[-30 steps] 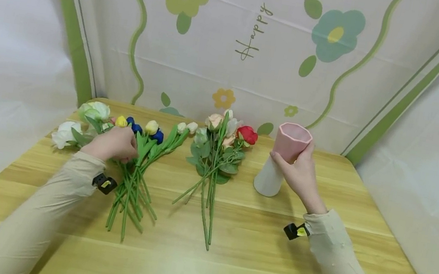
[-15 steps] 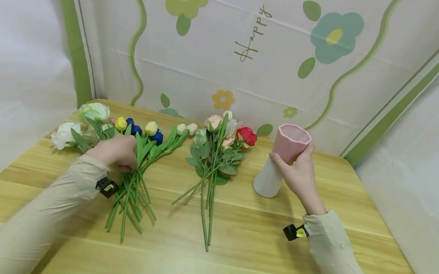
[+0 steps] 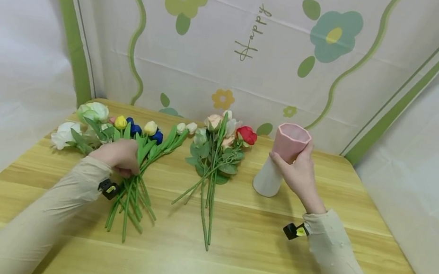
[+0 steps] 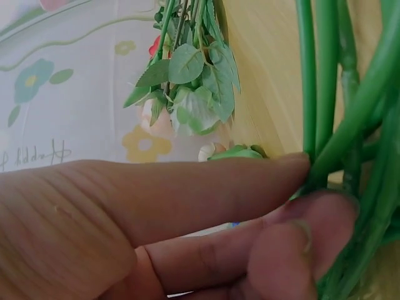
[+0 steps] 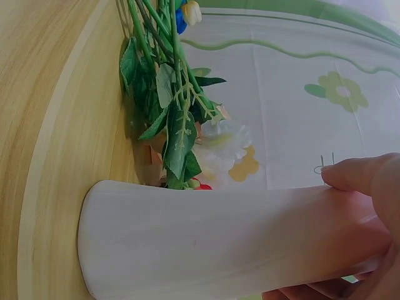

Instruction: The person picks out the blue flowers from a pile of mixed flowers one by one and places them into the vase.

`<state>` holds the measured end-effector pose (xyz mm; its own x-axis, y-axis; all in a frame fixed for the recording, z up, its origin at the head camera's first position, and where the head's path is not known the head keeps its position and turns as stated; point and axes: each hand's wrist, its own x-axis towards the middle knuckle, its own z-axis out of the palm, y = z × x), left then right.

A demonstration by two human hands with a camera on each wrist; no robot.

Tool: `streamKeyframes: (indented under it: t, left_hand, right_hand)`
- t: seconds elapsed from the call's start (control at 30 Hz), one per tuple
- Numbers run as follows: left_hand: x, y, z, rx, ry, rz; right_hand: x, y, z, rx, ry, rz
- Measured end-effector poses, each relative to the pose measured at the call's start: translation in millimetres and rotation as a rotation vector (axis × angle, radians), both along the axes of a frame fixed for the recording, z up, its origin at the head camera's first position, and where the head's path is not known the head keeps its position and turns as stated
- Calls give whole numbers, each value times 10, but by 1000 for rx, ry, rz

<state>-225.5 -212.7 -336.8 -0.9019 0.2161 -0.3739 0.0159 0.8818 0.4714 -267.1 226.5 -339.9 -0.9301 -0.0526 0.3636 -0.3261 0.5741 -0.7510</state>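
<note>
My left hand (image 3: 119, 155) is over the tulip bunch on the left. In the left wrist view its thumb and index fingertip pinch a green tulip stem (image 4: 365, 94) among several others; which bloom that stem bears is hidden. Yellow, white and blue tulip heads, such as a pale yellow tulip (image 3: 151, 127), lie just beyond the hand. On the right, my right hand (image 3: 299, 171) grips a vase (image 3: 269, 178) round its pink upper part. The vase is white below, has a faceted rim and stands upright on the table; its base shows against the wood in the right wrist view.
Between the hands lies a bunch of roses with a red rose (image 3: 246, 135), stems toward me. White peonies (image 3: 66, 135) lie at the table's left edge, partly behind the left hand. A printed cloth (image 3: 197, 57) hangs behind the wooden table (image 3: 250, 266).
My left hand has shifted slightly right and toward me along the tulip stems, and one stem end has moved a little. The right hand and the vase have stayed in place.
</note>
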Motion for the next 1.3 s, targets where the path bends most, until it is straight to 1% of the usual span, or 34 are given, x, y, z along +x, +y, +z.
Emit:
streamKeyframes:
  t: [0.1, 0.2, 0.3, 0.5, 0.6, 0.77, 1.0, 1.2, 1.3]
  left_hand:
    - [-6, 33, 11, -17, -2, -5]
    - [-18, 49, 22, -10, -7, -4]
    - [-29, 30, 31, -3, 9, -8]
    - [-29, -41, 35, -44, 39, -20]
    - [-34, -62, 42, -34, 66, -31]
    - [-22, -97, 94, -32, 92, -37]
    - [-2, -99, 169, -26, 138, -67]
    - [5, -98, 197, -29, 147, -62]
    - [7, -94, 216, -28, 167, -58]
  right_hand:
    - [10, 14, 9, -3, -3, -6]
    - [17, 30, 8, -6, -5, -10]
    - [12, 35, 4, -5, 1, -10]
    - [-21, 14, -2, 8, 5, 2]
    - [-37, 8, 21, 10, 19, 4]
    - [-47, -2, 44, 13, 16, 3]
    - [-36, -12, 33, 3, 11, -2]
    - [-24, -4, 6, 5, 11, 1]
    - [-17, 4, -4, -4, 10, 2]
